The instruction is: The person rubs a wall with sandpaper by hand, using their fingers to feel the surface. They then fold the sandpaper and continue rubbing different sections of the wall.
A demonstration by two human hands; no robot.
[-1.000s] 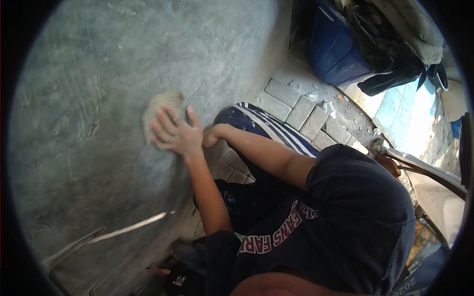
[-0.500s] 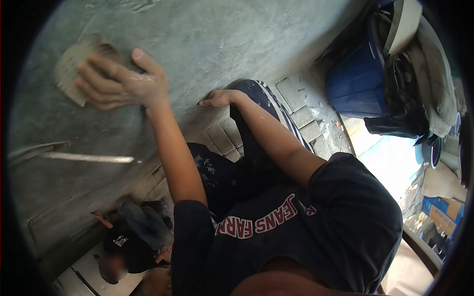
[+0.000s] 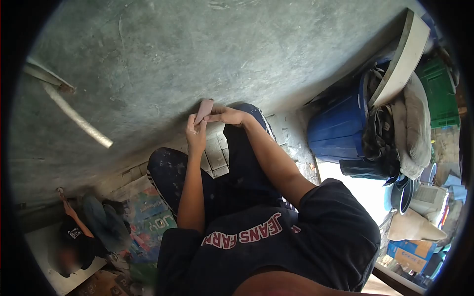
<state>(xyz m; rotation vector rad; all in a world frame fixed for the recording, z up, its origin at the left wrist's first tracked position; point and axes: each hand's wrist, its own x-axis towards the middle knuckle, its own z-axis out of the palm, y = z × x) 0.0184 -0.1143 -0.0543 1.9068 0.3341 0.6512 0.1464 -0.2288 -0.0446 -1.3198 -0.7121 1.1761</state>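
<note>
My left hand [image 3: 195, 132] grips a flat, pinkish-brown piece [image 3: 204, 111], which looks like a folded sheet or pad, low in front of the grey wall [image 3: 163, 59]. My right hand [image 3: 229, 117] meets it from the right, its fingers closed at the lower edge of the same piece. Both hands are close together above my bent knees, and some fingers are hidden behind the piece. Pale dust or paint marks my dark trousers [image 3: 170, 165].
At the right stands a blue bin [image 3: 335, 123] with cloths and a curved pale board [image 3: 402, 54] on top. A pale strip [image 3: 79, 118] juts from the wall at left. Another person [image 3: 81, 237] is at the lower left, near a colourful printed sheet [image 3: 148, 217]. Paving blocks [image 3: 215, 153] cover the floor.
My left hand has left the upper-left wall and come down beside my right hand with the piece. My right hand now touches the piece. The view has shifted.
</note>
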